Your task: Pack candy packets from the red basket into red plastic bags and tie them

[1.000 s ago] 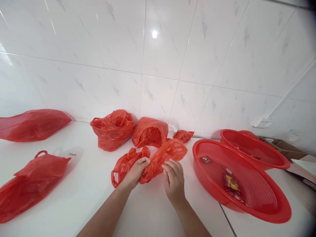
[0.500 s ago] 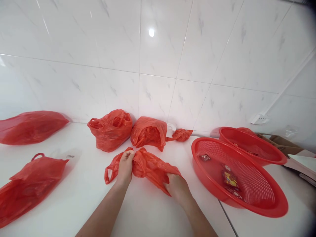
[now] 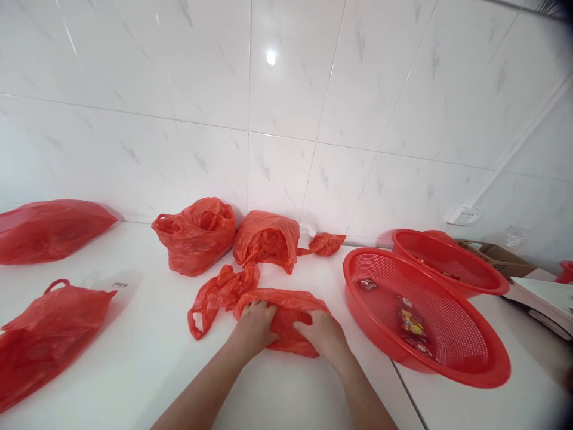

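A thin red plastic bag (image 3: 289, 325) lies on the white tabletop with its mouth spread wide. At the mouth's left side, my left hand (image 3: 254, 328) grips the film, its fingertips partly covered by folds. My right hand (image 3: 326, 335) holds the opposite side, with the thumb inside the mouth and the other fingers hidden behind film. Crumpled red film with a loop handle (image 3: 219, 295) touches the bag at its upper left; whether the two are joined, I cannot tell. Just behind stands a stuffed red bag (image 3: 268, 236), its opening facing me.
To the right is a red perforated basket (image 3: 465, 331) containing a few small packets (image 3: 410, 322). A second red basket (image 3: 481, 272) and a cardboard box (image 3: 505, 260) sit behind it. Other red bags (image 3: 197, 242) line the tiled wall, and one (image 3: 58, 328) lies at left.
The bag's mouth has been spread apart. My left hand has let go of the crumpled handle part and moved right and down onto the rim; my right hand has shifted slightly.
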### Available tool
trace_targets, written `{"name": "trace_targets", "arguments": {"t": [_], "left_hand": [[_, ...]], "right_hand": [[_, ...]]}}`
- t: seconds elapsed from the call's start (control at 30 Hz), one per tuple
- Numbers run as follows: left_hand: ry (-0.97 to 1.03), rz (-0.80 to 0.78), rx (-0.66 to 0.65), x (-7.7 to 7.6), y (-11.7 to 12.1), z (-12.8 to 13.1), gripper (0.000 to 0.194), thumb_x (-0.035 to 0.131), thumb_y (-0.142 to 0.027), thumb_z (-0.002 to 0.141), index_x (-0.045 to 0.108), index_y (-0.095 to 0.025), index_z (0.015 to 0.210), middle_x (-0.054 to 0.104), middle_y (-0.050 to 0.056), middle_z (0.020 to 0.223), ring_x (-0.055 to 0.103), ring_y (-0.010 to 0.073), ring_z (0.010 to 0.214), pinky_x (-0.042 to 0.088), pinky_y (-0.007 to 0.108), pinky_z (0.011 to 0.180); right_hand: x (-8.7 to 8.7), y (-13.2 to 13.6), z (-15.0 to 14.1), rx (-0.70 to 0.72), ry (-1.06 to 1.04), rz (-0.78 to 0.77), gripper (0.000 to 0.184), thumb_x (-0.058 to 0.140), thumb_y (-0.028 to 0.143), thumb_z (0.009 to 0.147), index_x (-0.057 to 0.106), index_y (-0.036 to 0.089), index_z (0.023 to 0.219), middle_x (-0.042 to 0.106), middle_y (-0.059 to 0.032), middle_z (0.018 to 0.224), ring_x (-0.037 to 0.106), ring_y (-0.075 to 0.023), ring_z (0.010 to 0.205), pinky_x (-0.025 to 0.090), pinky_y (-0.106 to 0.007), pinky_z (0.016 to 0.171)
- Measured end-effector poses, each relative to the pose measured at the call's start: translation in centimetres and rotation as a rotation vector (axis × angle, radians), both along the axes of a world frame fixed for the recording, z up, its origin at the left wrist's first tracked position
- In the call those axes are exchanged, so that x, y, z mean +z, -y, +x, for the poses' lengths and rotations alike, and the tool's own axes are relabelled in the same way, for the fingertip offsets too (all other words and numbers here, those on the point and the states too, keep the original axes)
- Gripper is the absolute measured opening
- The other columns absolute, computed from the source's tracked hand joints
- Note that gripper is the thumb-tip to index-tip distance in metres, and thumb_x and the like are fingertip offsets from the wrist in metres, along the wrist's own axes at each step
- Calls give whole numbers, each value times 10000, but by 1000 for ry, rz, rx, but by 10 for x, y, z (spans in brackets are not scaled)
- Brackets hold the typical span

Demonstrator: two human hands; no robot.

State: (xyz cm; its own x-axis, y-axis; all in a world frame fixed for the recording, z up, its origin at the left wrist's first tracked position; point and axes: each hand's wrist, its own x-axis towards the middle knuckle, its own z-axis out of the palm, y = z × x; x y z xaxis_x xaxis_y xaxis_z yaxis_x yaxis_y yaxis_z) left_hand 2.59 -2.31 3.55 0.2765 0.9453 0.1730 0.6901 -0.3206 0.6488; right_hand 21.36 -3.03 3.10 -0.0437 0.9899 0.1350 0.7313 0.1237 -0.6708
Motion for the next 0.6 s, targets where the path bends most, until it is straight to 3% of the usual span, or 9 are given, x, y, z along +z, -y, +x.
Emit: {"name": "trace_targets", "arguments": {"t": [0.1, 0.2, 0.33, 0.47, 0.6], "left_hand": [[-228, 50, -71, -6, 2, -6, 583, 654, -156, 545, 612, -239, 1121, 565, 164, 1193, 430, 413, 1189, 317, 556, 948], [-291, 27, -170, -11, 5, -4, 708, 660, -162, 520, 565, -263, 1214, 429, 152, 1398, 271, 429, 1329, 240, 590, 1023], [-242, -8, -272, -17, 5, -3, 821, 679, -157, 510, 505, -336, 1293, 362, 88, 1472, 246, 412, 1357, 230, 583, 1051], [-96, 23, -216, -11, 1, -9, 626, 705, -176, 558, 619, -312, 1163, 549, 95, 1303, 485, 373, 1181, 395, 472, 936], [73, 144, -18, -3, -8, -17, 251, 652, -328, 734, 678, -272, 977, 633, 89, 1114, 570, 315, 989, 430, 413, 834]], "right_hand": [[6, -5, -6, 42, 13, 147, 261, 524, 316, 814, 664, 229, 1016, 689, -64, 954, 632, -231, 881, 475, -356, 773], [4, -15, -13, 153, 22, 276, 380, 463, 270, 854, 574, 243, 1217, 598, -62, 1222, 537, -219, 1139, 415, -366, 960], [-10, -29, -11, 15, 213, 142, 476, 484, 433, 862, 536, 176, 1260, 581, -137, 1221, 507, -299, 1157, 394, -441, 959], [-20, -37, 1, -27, 301, 89, 354, 496, 430, 861, 633, 175, 1064, 636, -136, 1039, 559, -295, 1037, 411, -414, 905], [-20, -38, 5, -58, 253, 100, 394, 565, 415, 815, 599, 170, 1121, 633, -137, 1092, 555, -296, 1047, 418, -401, 889]]}}
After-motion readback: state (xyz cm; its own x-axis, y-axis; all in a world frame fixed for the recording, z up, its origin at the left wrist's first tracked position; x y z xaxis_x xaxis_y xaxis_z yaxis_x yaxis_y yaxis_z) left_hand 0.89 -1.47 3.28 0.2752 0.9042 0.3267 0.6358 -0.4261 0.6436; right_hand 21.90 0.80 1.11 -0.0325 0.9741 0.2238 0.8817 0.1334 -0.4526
